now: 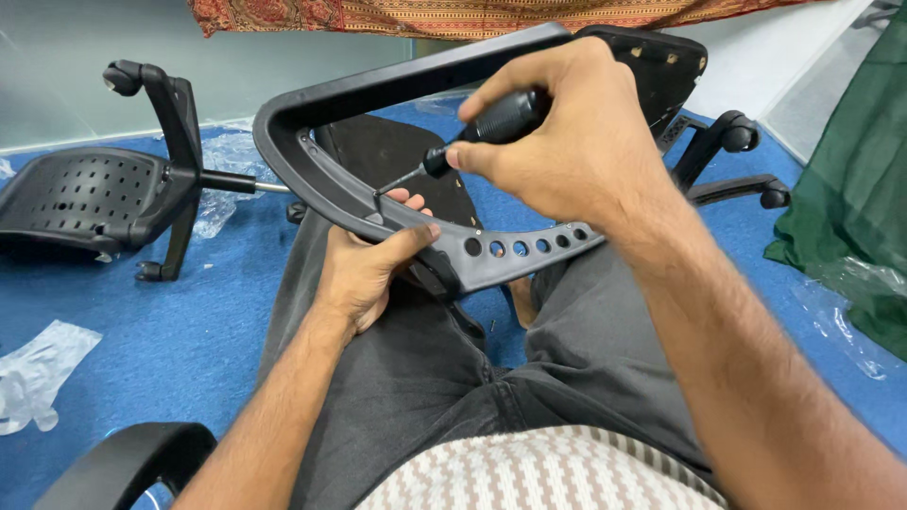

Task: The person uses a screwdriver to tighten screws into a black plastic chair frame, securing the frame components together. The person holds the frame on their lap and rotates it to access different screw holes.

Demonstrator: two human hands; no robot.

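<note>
Screwdriver [472,132] clenched in right hand [567,142], tip set into the inner edge of a black chair armrest [397,94]. Armrest gripped from below by left hand [364,269], held over the lap. Chair base [727,156] seen behind on blue carpet [189,321]; perforated seat plate [80,194] lying at the carpet's left edge.

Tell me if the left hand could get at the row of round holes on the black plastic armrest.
Probably yes. The left hand grips the black plastic armrest beside the row of round holes, and nothing covers them; the right hand with the black-handled screwdriver is above.
</note>
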